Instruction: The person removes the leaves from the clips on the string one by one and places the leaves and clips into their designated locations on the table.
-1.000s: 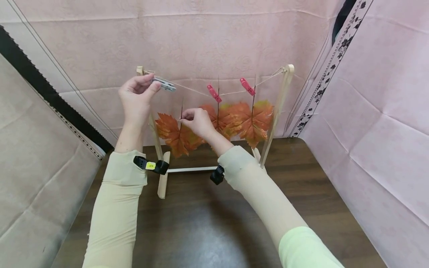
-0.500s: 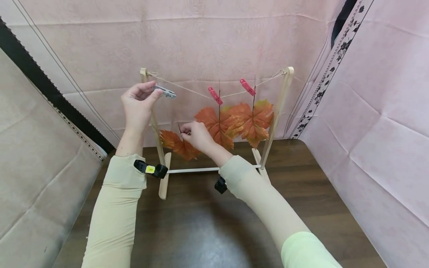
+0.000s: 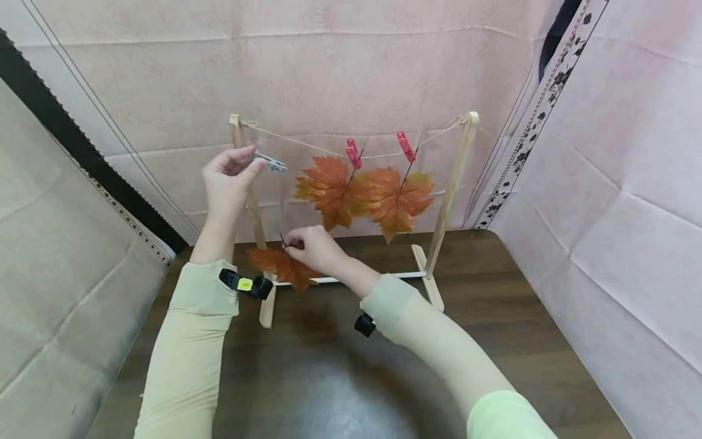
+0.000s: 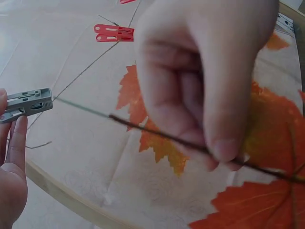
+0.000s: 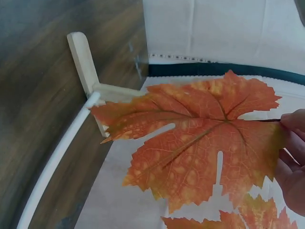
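Between thumb and fingers, my left hand (image 3: 226, 183) pinches a grey clothespin (image 3: 271, 163) just below the string (image 3: 298, 142), near the left post. My right hand (image 3: 319, 251), lower down, pinches the dark stem (image 4: 159, 134) of an orange artificial maple leaf (image 5: 190, 138). In the head view this leaf hangs before the left foot of the wooden stand. Two more orange leaves, one on the left (image 3: 328, 192) and one on the right (image 3: 399, 201), hang from the string by red clothespins (image 3: 353, 153); their stems poke up past the clips.
The stand has a left post (image 3: 255, 216), a right post (image 3: 454, 186) and a white rod (image 3: 408, 275) joining its feet. It stands on a dark wooden table (image 3: 307, 372). Pale cloth (image 3: 351, 73) screens the back and both sides.
My right hand has moved down and slightly left with its leaf, away from the string. My left hand has dropped a little with the grey clothespin. The two hanging leaves have swung left.
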{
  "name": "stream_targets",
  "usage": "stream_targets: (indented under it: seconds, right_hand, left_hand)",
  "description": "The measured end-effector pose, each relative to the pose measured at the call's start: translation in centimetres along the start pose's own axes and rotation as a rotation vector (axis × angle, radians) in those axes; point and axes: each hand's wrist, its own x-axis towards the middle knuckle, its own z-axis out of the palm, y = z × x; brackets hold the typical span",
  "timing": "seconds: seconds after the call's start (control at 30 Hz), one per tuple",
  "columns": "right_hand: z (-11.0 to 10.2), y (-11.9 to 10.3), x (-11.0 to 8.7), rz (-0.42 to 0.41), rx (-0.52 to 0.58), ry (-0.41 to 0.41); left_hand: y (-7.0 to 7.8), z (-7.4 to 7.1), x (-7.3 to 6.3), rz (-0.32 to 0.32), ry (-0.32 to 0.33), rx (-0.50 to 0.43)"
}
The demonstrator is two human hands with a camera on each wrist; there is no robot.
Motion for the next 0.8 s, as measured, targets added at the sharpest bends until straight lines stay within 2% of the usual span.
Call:
stream_targets:
  seconds: [0.13,0.33,0.57,0.8]
  right_hand:
    - [-0.1,0.3,-1.1,-0.017,0.025,0.001]
    - [-1.3,1.2,-2.5,0.021,0.068,-0.021]
    - [-3.2,2.7,-3.8,0.032,0.102,-0.024]
    - [-5.3,3.9,-5.1,0.071,0.121,0.008]
  left_hand:
    - [-0.3,-0.2,-0.3,-0.028,-0.012,-0.016]
    - [-1.0,-0.8,-0.7,-0.053,-0.008,-0.052]
    - [-1.9,-1.6,-1.3,-0.080,-0.019,0.091]
    - [-2.5,-2.2,-2.0,-0.113,-0.025,0.058]
